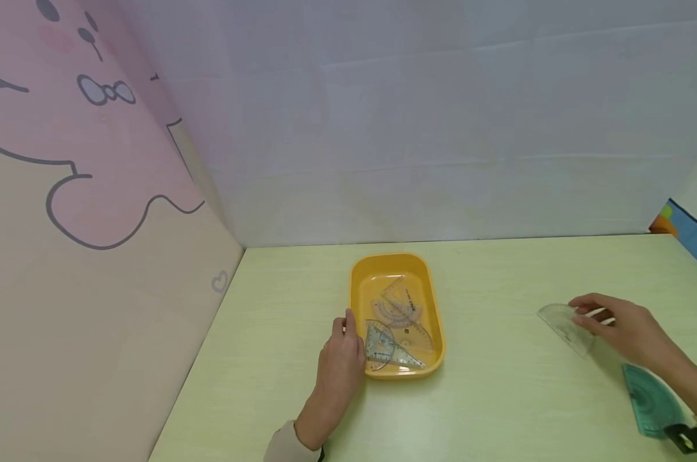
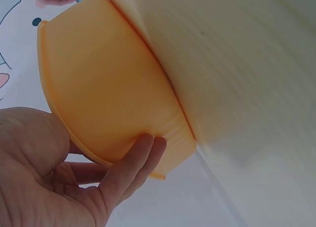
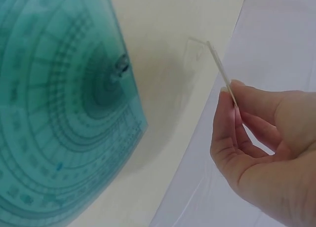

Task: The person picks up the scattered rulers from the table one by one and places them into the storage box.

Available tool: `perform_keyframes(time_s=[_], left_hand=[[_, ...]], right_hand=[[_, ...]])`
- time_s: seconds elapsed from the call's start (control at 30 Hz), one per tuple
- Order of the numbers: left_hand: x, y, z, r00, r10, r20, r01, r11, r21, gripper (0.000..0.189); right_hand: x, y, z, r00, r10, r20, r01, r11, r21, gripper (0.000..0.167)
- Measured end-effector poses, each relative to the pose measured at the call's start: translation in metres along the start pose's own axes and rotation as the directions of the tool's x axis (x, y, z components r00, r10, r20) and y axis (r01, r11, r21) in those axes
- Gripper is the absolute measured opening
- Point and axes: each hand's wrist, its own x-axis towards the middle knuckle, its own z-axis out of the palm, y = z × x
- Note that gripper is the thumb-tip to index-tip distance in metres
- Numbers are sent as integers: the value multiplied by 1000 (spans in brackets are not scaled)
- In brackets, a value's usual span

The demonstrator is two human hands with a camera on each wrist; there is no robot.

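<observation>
In the head view, a yellow tray (image 1: 437,321) rests on the table, holding several clear protractors (image 1: 396,314) and a bluish clear set square (image 1: 391,350). My left hand (image 1: 343,359) grips its left side. The left wrist view shows two fingers along the outer wall of the tray (image 2: 108,79), the rest of the hand at the rim. To the right, my right hand (image 1: 626,327) pinches a clear protractor (image 1: 565,327) by its edge between thumb and fingertips, seen nearly edge-on in the right wrist view. Beside that wrist is a teal protractor (image 1: 651,401), large in the right wrist view.
A small black object (image 1: 686,438) sits at the teal protractor's lower end, by the right sleeve. The pale green table (image 1: 487,398) runs back to a white sheet wall (image 1: 441,128). On the left stands a wall panel (image 1: 94,321) with a pink cartoon figure.
</observation>
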Motion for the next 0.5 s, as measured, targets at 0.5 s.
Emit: perform_keyframes(time_s=[0.5], left_hand=[[0, 0, -1, 1000, 5, -3, -5, 1000, -6, 47]], right_hand=[[3, -13, -3, 1000, -19, -20, 20, 999, 44, 24]])
